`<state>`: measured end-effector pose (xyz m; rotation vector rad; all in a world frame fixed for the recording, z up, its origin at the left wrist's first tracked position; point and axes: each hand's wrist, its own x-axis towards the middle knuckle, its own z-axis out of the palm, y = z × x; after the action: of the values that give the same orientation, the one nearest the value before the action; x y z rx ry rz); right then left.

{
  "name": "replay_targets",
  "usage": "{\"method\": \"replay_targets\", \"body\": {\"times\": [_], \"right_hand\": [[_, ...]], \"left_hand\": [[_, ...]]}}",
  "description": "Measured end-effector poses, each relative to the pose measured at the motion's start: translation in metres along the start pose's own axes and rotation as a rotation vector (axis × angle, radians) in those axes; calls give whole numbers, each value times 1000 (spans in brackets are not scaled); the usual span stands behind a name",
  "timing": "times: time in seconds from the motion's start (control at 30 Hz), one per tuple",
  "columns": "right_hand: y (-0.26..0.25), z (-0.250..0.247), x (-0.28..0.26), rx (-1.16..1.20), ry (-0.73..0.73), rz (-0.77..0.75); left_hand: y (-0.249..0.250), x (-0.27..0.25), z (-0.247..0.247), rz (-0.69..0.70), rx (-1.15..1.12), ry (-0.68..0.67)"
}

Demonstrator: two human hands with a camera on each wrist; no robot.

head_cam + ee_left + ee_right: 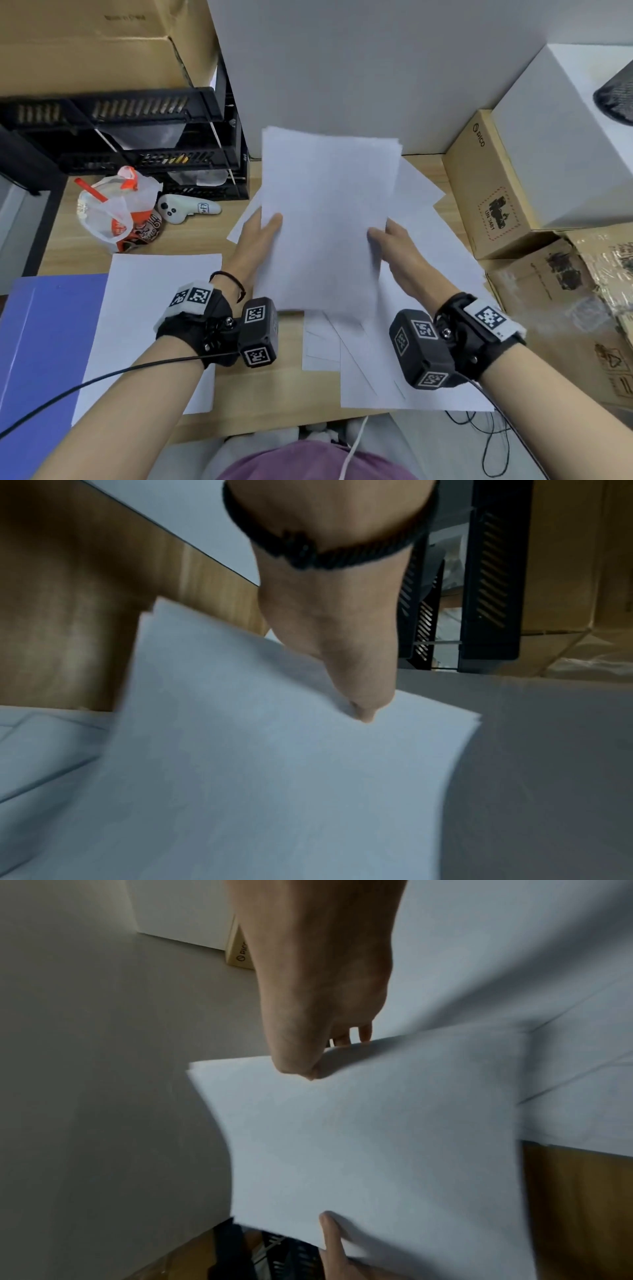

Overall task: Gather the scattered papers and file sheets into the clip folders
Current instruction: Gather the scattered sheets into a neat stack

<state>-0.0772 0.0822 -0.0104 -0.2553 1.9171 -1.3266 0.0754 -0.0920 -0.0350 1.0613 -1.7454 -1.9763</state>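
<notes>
Hands over desk, left hand [255, 236] and right hand [399, 248] each pinching opposite edges of paper stack [325, 219], loose sheets [404, 363] beneath, blue folder [41, 342] at left

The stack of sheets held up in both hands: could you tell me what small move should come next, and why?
Probably tap the stack of sheets edge-down on the desk to square it: the left hand and right hand each pinch a side, its far corners are staggered, and loose papers remain below.
</notes>
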Motion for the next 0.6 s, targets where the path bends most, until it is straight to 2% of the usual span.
{"method": "replay_targets", "body": {"times": [0.2,0.27,0.33,0.4,0.5,0.6], "right_hand": [[52,9,1,-45,-105,245],[72,17,-1,-117,-172,344],[86,29,0,-231,-262,402],[86,49,-1,-284,-346,424],[77,92,-1,-302,-443,421],[76,145,-5,-352,-555,384]], "left_hand": [[-55,-13,-24,-301,78,-112],[-72,-31,-34,-368,205,-197],[-82,-47,-48,-391,325,-216],[-86,-60,-70,-414,315,-132],[-86,-79,-107,-412,243,76],[-81,-102,-149,-377,294,268]]}}
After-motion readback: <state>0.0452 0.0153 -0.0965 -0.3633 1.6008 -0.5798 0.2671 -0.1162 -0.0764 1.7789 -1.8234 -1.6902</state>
